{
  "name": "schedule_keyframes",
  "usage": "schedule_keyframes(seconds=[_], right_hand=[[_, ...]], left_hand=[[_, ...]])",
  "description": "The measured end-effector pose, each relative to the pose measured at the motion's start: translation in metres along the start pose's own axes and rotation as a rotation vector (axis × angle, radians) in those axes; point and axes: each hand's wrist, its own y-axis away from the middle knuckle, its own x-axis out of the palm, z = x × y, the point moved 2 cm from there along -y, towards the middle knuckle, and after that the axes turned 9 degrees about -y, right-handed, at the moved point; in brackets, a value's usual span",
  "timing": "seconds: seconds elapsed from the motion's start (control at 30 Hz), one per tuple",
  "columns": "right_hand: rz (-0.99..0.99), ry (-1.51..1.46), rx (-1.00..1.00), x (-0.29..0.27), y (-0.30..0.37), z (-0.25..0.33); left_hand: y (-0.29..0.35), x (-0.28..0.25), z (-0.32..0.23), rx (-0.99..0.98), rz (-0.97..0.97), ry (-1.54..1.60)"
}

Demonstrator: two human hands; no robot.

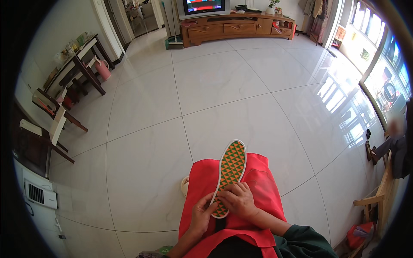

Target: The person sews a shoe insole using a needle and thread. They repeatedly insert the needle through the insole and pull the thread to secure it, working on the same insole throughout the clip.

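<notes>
A shoe insole (232,162) with green and orange triangles and a white rim is held tilted over my lap, its toe end pointing away from me. My left hand (201,215) grips its left edge near the heel, thumb on the patterned face. Across the lower part lies my right hand (239,201), its fingers bent and pinched together close to the left fingertips. Whether something small sits in that pinch, I cannot make out. Under both hands a red apron (263,191) covers my lap, and a thin dark line curves over its right side.
Pale floor tiles (223,107) stretch ahead to a wooden TV cabinet (215,30). At left stand chairs (56,124), a table (79,64) and a pink thermos jug (103,69). A person (389,142) sits at far right by a wooden bench (385,195).
</notes>
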Motion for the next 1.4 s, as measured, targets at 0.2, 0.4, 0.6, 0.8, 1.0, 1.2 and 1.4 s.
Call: schedule_keyframes(seconds=[0.2,0.4,0.6,0.8,1.0,1.2,1.4], right_hand=[[-0.044,-0.013,-0.096,0.001,-0.001,0.005],[-0.155,-0.181,-0.049,-0.006,0.001,0.004],[-0.116,0.024,-0.032,-0.006,0.0,0.002],[-0.093,0.081,-0.032,-0.006,-0.004,0.007],[-0.075,0.044,-0.039,-0.009,-0.004,0.003],[-0.052,0.068,-0.068,-0.005,0.001,-0.004],[-0.126,0.121,-0.268,-0.016,-0.008,0.016]], left_hand=[[0.0,0.003,-0.003,0.0,-0.021,-0.15],[-0.004,0.007,-0.008,-0.004,-0.086,-0.185],[-0.004,0.006,0.003,-0.001,-0.068,0.071],[-0.001,0.009,-0.001,0.014,-0.02,-0.042],[-0.001,0.009,-0.004,0.056,-0.014,-0.033],[0.0,0.01,-0.002,-0.012,0.015,-0.06],[-0.003,0.008,-0.012,0.116,-0.043,-0.38]])
